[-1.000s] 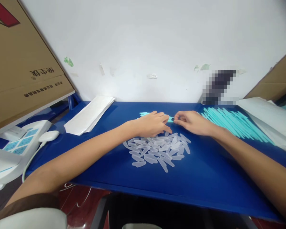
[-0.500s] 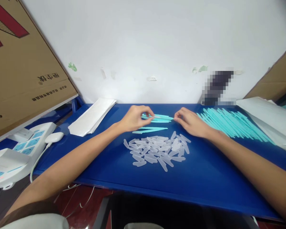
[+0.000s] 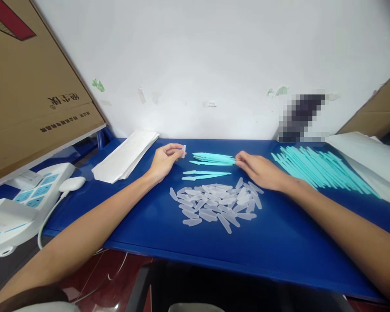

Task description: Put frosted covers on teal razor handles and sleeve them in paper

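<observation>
My left hand point(image 3: 166, 159) pinches a small translucent plastic blade cover point(image 3: 183, 151), away to the left of a row of turquoise eyebrow razors point(image 3: 214, 158). My right hand point(image 3: 252, 168) has its fingertips closed on the right-hand end of one of these razors; the exact grip is partly hidden. Two more turquoise razors point(image 3: 204, 177) lie in a narrow V closer to me. In front of them spreads a loose heap of translucent blade covers point(image 3: 211, 209).
A large pile of turquoise razors point(image 3: 321, 169) lies at right beside white sheets point(image 3: 364, 151). White paper sleeves point(image 3: 125, 158) lie at left, near a power strip point(image 3: 35, 199) with a white cable. A cardboard box point(image 3: 35, 86) stands at left; a wall point(image 3: 195, 65) closes off the back.
My left hand has moved left, away from the razors, with a blade cover now showing in its fingers. My right hand stays at the razors' right-hand end.
</observation>
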`<state>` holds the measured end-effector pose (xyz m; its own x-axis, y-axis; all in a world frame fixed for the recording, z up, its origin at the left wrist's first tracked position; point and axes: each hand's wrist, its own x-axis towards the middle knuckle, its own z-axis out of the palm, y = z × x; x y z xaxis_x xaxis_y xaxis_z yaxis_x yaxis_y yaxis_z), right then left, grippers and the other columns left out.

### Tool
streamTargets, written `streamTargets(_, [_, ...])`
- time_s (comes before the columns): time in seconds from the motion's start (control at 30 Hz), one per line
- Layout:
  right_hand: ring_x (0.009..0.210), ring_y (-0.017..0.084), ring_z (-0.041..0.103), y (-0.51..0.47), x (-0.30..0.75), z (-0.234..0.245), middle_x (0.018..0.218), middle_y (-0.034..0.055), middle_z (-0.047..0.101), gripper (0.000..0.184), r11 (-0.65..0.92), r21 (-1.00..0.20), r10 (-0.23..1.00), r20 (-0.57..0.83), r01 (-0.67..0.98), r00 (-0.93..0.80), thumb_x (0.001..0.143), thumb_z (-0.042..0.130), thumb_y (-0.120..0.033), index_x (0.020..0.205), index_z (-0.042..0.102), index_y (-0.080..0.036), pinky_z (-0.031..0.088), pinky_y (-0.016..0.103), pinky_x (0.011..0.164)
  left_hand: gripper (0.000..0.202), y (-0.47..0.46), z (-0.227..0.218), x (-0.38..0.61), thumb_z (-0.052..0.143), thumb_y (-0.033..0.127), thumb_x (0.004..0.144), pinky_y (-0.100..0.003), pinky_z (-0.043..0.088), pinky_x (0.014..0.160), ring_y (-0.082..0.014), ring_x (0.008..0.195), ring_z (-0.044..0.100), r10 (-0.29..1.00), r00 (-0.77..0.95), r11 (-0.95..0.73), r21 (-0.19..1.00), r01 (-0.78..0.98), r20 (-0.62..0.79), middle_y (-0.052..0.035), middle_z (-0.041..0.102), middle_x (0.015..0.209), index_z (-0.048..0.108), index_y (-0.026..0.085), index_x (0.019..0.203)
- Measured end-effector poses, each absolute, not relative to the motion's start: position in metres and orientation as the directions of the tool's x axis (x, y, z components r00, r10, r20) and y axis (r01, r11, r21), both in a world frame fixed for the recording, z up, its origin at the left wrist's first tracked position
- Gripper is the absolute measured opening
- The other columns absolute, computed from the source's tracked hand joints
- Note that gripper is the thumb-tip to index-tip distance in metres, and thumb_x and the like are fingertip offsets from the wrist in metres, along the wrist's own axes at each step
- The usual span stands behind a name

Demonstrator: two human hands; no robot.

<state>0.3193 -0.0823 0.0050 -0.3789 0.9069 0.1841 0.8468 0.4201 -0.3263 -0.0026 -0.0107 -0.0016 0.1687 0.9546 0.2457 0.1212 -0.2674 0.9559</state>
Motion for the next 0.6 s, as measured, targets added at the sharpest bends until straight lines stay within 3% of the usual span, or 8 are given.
streamTargets(0.07, [0.070,0.021,0.056,-0.0827,0.3175,0.0052,0.083,0.0040,0.061,0.027,0.441,-0.320,0.897,0.185,0.838,-0.401,0.105,0.026,-0.045,0.094,0.040,-0.025,0.038,0.034,0.064,0.050,-0.0106,-0.0029,-0.0028,0.075,0.045,0.076,-0.028,0.049,0.070,-0.0189,0.084,0.067,0.947,0.184,-0.286,0.951,0.120,0.262,-0.0066,0.074,0.091,0.069,0.016,0.117])
streamTargets(0.13, [0.071,0.021,0.055,-0.0833,0.3151,0.0055,0.085,0.0050,0.061,0.028,0.457,-0.314,0.889,0.191,0.832,-0.416,0.105,0.025,-0.045,0.092,0.039,-0.025,0.039,0.034,0.065,0.049,-0.0103,-0.0048,-0.0026,0.071,0.045,0.080,-0.029,0.050,0.071,-0.0187,0.087,0.067,0.933,0.219,-0.315,0.942,0.113,0.286,-0.0067,0.073,0.094,0.068,0.017,0.120])
streamTargets(0.37, [0.072,0.021,0.053,-0.0837,0.3094,0.0060,0.089,0.0059,0.060,0.029,0.472,-0.289,0.880,0.214,0.833,-0.425,0.106,0.025,-0.043,0.089,0.039,-0.024,0.039,0.034,0.066,0.018,-0.0123,-0.0064,0.0041,0.069,0.033,0.080,-0.030,0.051,0.080,-0.0185,0.087,0.069,0.952,0.176,-0.265,0.962,0.063,0.251,-0.0050,0.074,0.086,0.062,0.018,0.088])
streamTargets(0.5, [0.072,0.020,0.052,-0.0838,0.3086,0.0058,0.089,0.0059,0.060,0.028,0.464,-0.296,0.885,0.197,0.835,-0.422,0.106,0.026,-0.042,0.089,0.039,-0.024,0.039,0.034,0.066,0.014,-0.0137,-0.0047,0.0059,0.062,0.029,0.080,-0.030,0.051,0.077,-0.0183,0.085,0.069,0.960,0.132,-0.261,0.959,0.107,0.247,-0.0040,0.071,0.083,0.060,0.018,0.089])
streamTargets(0.6, [0.073,0.021,0.052,-0.0831,0.3104,0.0066,0.088,0.0056,0.059,0.027,0.465,-0.315,0.885,0.191,0.827,-0.425,0.105,0.027,-0.042,0.089,0.039,-0.024,0.039,0.035,0.066,0.016,-0.0178,0.0001,0.0037,0.059,0.031,0.083,-0.031,0.049,0.074,-0.0190,0.084,0.066,0.912,0.218,-0.398,0.878,0.265,0.348,-0.0048,0.071,0.088,0.063,0.019,0.093])
